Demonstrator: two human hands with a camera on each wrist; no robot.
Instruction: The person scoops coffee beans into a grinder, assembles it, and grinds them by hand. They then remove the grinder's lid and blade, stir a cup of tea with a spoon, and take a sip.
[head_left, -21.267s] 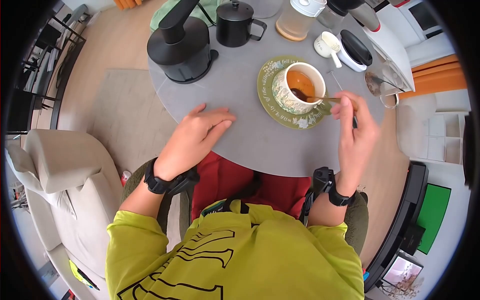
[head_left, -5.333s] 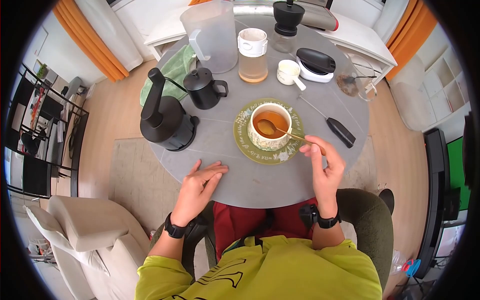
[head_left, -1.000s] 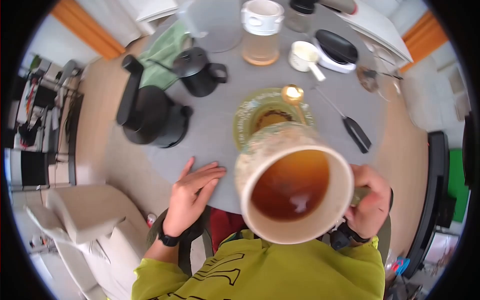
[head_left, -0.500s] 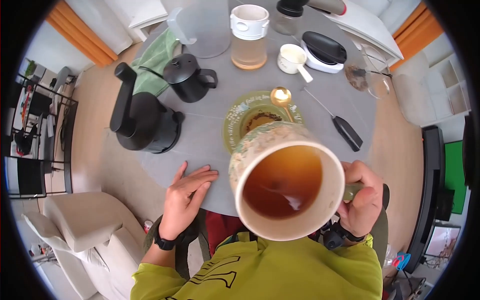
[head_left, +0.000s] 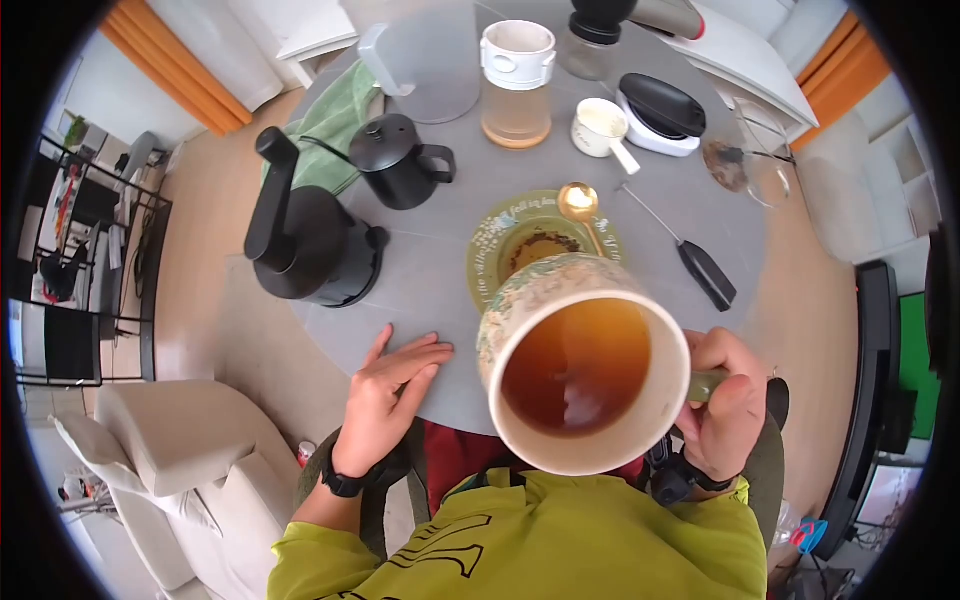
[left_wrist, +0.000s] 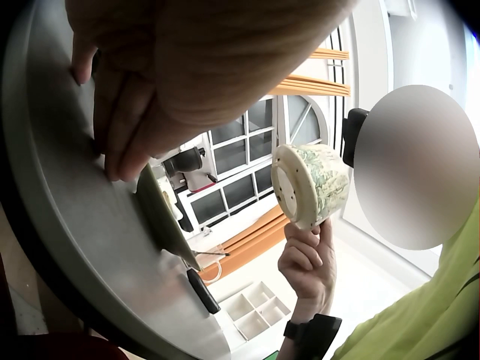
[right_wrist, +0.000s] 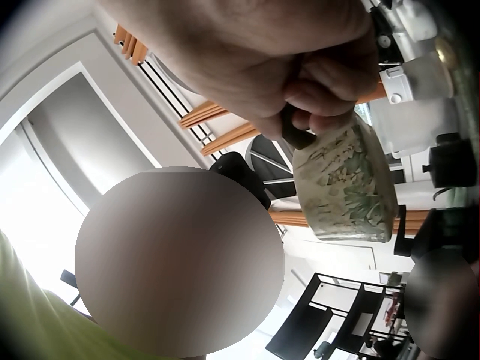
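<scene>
A cream cup (head_left: 520, 300) with a leafy pattern is held up over the table's near edge, tilted toward the head camera. Amber tea (head_left: 580, 370) shows inside it. My right hand (head_left: 728, 400) grips its green handle (head_left: 707, 385), fingers curled round it. In the left wrist view the underside of the cup (left_wrist: 286, 191) is visible, raised near the person's head. On the grey table, my left hand (head_left: 390, 395) rests with relaxed fingers. Beyond the cup lies a green lettered saucer (head_left: 483, 250) with dark specks in its middle and a gold spoon (head_left: 579, 202) on it.
A black whisk-like tool (head_left: 707, 275) lies at right. Farther back stand a black lidded pot (head_left: 395, 165), a clear jug (head_left: 430, 85), a white-topped jar (head_left: 517, 85) and a small cream cup (head_left: 600, 128). A black device with a lever (head_left: 315, 245) is at left.
Earlier the right hand held the spoon in the cup on the saucer. Now the spoon lies on the saucer and the cup is lifted. Over the last second the cup stays nearly still.
</scene>
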